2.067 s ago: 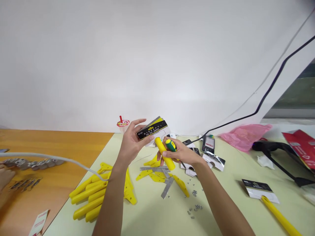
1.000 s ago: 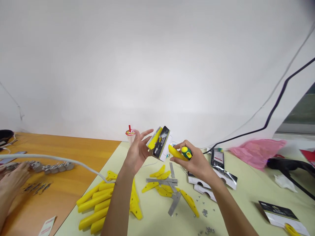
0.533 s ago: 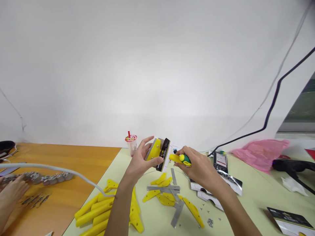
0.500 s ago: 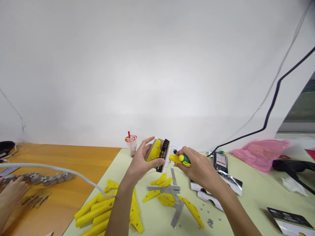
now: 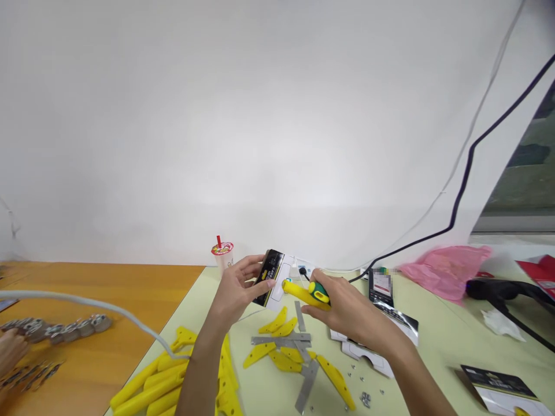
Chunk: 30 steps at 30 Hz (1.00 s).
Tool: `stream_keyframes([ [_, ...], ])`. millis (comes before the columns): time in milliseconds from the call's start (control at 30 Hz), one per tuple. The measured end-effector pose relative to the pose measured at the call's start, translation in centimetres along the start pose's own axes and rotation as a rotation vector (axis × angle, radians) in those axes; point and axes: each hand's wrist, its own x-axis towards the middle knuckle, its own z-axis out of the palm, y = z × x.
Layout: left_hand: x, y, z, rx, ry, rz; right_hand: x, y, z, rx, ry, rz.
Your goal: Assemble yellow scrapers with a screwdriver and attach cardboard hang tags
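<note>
My left hand (image 5: 234, 292) grips a black-and-white card sleeve (image 5: 271, 276) between thumb and fingers, above the table. My right hand (image 5: 340, 300) is closed around a yellow scraper handle (image 5: 301, 292), whose near end meets the sleeve's white part. The same hand also holds a green-and-yellow grip (image 5: 319, 292) like a screwdriver handle; its shaft is hidden. The sleeve hides the scraper's blade end. Below lie loose yellow scraper plates (image 5: 284, 361), flat grey metal blades (image 5: 307, 384) and small screws (image 5: 365, 398).
Yellow handles (image 5: 150, 396) are piled at front left, with a pale cable (image 5: 130, 315) crossing above. A drink cup (image 5: 223, 254) stands by the wall. More card sleeves (image 5: 498, 384), a pink bag (image 5: 446, 271) and a black cable (image 5: 459, 196) are right. A co-worker's hand (image 5: 12, 349) is far left.
The sleeve has turned and now covers the yellow-and-metal scraper head seen before. Both hands have shifted slightly left in the view, which has turned a little right.
</note>
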Motion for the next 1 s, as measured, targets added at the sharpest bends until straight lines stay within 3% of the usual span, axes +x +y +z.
stream_keyframes([
  [267, -0.5, 0.1, -0.8, -0.093, 0.051, 0.162, 0.1, 0.8, -0.9, 0.140, -0.117, -0.058],
  [400, -0.7, 0.7, -1.6, -0.091, 0.000, 0.254, -0.1, 0.9, -1.5, 0.132, -0.167, -0.071],
  [500, -0.2, 0.3, -2.3, 0.049, -0.059, 0.237, -0.1, 1.2, -1.6, 0.063, -0.111, 0.004],
  [600, 0.9, -0.9, -2.1, 0.252, -0.036, 0.213, -0.7, 1.9, -1.9, 0.003, -0.070, 0.065],
  [667, 1.5, -2.0, -1.0, 0.272, -0.091, 0.178, -2.0, 2.6, -2.2, -0.047, -0.060, 0.125],
  [733, 1.9, -3.1, 0.8, 0.227, -0.227, 0.124, -4.2, 3.4, -2.8, -0.094, -0.057, 0.194],
  [833, 1.7, -4.5, 4.4, 0.196, -0.394, 0.058, -9.1, 5.2, -3.8, -0.127, -0.029, 0.297],
  [1000, -0.6, -6.1, 10.0, 0.273, -0.524, 0.029, -17.9, 9.9, -5.2, -0.214, 0.065, 0.510],
])
